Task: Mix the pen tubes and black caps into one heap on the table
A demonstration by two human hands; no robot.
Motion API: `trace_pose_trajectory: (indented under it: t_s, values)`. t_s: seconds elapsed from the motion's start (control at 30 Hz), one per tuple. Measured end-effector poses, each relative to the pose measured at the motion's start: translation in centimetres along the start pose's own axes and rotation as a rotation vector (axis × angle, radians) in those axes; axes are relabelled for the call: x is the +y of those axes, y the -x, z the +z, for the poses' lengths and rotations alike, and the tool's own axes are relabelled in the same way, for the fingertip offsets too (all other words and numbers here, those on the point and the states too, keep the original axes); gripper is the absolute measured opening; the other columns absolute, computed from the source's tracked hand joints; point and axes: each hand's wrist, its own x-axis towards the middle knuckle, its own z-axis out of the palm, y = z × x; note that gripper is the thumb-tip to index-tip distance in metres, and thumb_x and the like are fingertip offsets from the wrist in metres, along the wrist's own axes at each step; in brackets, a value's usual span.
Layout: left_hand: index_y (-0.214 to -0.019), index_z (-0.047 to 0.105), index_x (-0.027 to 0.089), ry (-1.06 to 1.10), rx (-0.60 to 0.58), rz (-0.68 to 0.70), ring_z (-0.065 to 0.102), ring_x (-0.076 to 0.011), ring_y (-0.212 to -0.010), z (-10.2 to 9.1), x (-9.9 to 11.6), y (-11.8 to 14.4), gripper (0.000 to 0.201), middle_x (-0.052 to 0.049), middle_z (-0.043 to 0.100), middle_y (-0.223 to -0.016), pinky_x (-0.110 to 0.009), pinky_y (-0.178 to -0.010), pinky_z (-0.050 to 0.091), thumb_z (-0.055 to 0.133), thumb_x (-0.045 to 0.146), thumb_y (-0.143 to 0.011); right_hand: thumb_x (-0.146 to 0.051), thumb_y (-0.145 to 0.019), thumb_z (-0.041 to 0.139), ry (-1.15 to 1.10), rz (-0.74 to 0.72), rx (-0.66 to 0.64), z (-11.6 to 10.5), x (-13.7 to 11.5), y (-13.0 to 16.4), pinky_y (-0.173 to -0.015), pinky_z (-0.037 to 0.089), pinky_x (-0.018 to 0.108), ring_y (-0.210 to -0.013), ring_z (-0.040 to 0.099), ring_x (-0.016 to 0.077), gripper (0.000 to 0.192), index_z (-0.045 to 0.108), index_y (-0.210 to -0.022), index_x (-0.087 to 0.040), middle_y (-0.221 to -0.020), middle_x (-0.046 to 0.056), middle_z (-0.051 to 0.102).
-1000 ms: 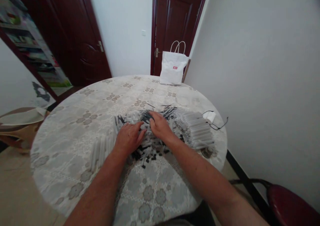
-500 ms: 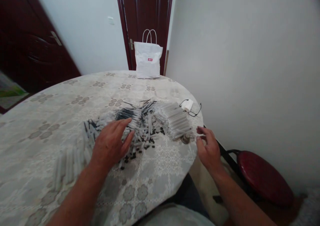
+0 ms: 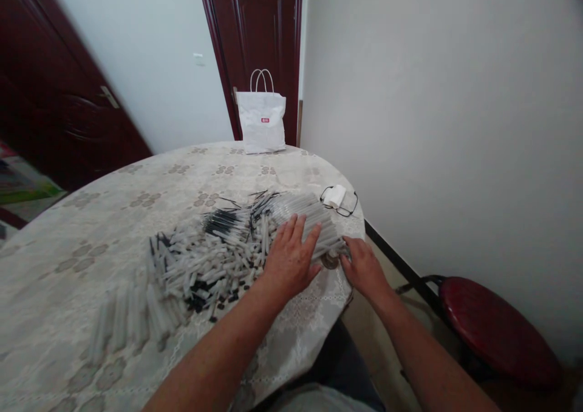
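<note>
Many pale tubes (image 3: 314, 210) under splayed left hand (image 3: 290, 259), half-curled right hand (image 3: 364, 269) alongside

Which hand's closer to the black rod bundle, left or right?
Left. The left hand is right of the black rod bundle, fingers spread over the pale tube stack; the right hand is farther right, at the stack's right end.
</note>
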Motion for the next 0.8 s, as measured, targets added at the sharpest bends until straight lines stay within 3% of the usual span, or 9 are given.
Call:
trace_pose_trajectory:
  t_s: [0.27,0.6,0.8]
  values:
    - [-0.164,0.03,0.018,-0.028,-0.074,-0.041,0.02,-0.0451,-0.16,3.7,0.5,-3.8,0.11,-0.027,0.025,-0.171,-0.059,-0.127,0.022,0.082,0.06,-0.077,-0.014,-0.086,0.054,-0.137,0.042,-0.038,0.9,-0.5,-2.3,-0.107,0.053,0.046,-0.124,0.064,0.0301,0.061,0.053,-0.147,-0.013,-0.131,0.019,0.067]
    - [-0.166,0.027,0.02,-0.065,-0.057,-0.069,0.018,-0.0477,-0.159,5.6,0.2,-3.6,0.116,-0.026,0.022,-0.172,-0.061,-0.127,0.018,0.086,0.055,-0.072,-0.013,-0.081,0.054,-0.357,0.115,-0.134,0.0,-0.8,-3.8,-0.111,0.052,0.043,-0.123,0.069,0.0253,0.062,0.06,-0.142,-0.018,-0.136,0.013,0.071]
    - [-0.166,0.027,0.02,-0.061,-0.076,-0.167,0.032,-0.0483,-0.154,6.0,0.3,-3.9,0.113,-0.028,0.029,-0.168,-0.062,-0.123,0.023,0.084,0.055,-0.075,-0.016,-0.075,0.054,-0.501,0.211,-0.18,0.2,-0.8,-5.5,-0.108,0.053,0.043,-0.118,0.07,0.0249,0.06,0.065,-0.134,-0.019,-0.131,0.011,0.073]
